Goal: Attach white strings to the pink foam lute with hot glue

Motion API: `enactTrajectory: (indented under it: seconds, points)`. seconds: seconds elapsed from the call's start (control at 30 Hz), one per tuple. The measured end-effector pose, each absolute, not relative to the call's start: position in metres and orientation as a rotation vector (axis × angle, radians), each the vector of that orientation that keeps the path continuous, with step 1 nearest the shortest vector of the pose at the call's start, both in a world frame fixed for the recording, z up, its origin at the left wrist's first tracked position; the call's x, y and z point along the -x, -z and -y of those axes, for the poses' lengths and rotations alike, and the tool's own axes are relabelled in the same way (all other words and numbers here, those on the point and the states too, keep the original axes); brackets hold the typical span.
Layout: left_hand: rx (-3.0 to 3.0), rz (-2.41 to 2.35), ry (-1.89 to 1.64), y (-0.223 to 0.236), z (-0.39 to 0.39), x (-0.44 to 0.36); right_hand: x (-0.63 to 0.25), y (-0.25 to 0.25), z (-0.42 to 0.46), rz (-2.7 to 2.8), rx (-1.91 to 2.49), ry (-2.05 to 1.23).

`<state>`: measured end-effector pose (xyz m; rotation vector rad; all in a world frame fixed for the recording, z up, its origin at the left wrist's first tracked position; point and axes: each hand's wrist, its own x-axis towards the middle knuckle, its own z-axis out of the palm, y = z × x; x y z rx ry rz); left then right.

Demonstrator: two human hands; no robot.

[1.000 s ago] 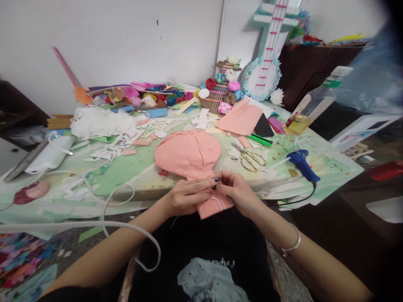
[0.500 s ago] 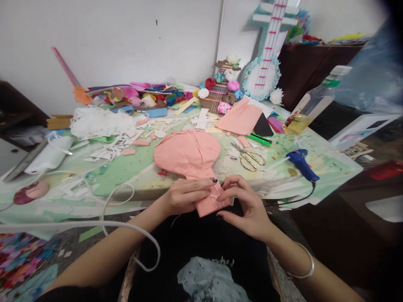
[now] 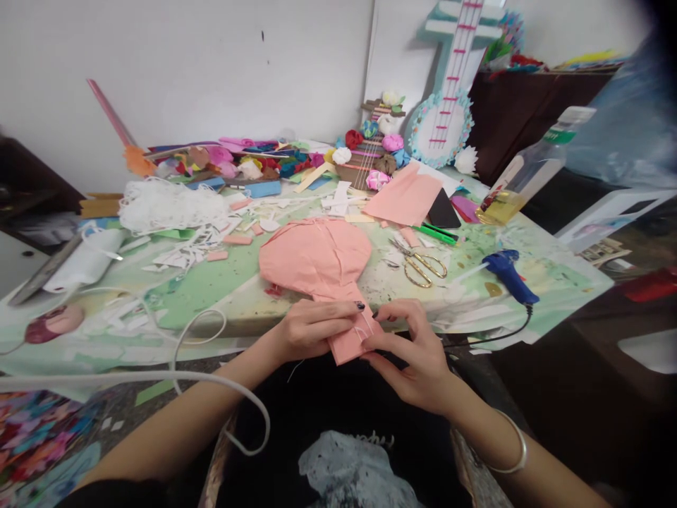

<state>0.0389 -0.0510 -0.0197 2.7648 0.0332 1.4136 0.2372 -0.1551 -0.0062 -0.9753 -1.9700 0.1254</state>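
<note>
A pink paper-covered craft piece point(image 3: 317, 255), with a wide round body and a narrow neck, rests on the near table edge. Its neck juts toward me and carries white string point(image 3: 364, 330). My left hand point(image 3: 316, 326) is closed over the neck's left side, fingers lying across the top. At the neck's right edge is my right hand point(image 3: 410, 346), its thumb and fingers pinching the neck near its end beside the string. Gold-handled scissors point(image 3: 420, 264) lie right of the round body, and a blue glue gun point(image 3: 510, 275) is farther right.
A heap of white string point(image 3: 170, 204) and paper scraps lies left of the pink piece. Behind are a pink paper sheet point(image 3: 405, 194), a black phone point(image 3: 443, 209) and a green cutter point(image 3: 436, 233). A bottle point(image 3: 534, 169) stands back right. A white cable point(image 3: 233, 388) crosses my left forearm.
My right hand has shifted from beside the left fingertips down along the neck's right edge, spreading its fingers and then closing on the edge. The left hand has stayed in place.
</note>
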Motion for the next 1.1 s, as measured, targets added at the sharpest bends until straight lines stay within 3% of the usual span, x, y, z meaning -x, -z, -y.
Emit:
enactTrajectory:
  seconds: [0.33, 0.6, 1.1]
  points:
    - [-2.715, 0.048, -1.401, 0.025, 0.051, -0.042, -0.237, 0.007, 0.157, 1.983, 1.014, -0.242]
    - [-2.673, 0.021, -1.434, 0.028, 0.050, -0.042, -0.242, -0.008, 0.154, 1.956, 0.913, -0.574]
    - [-2.730, -0.058, -1.368, 0.022, 0.052, -0.041, -0.242, -0.005, 0.149, 2.057, 0.933, -0.482]
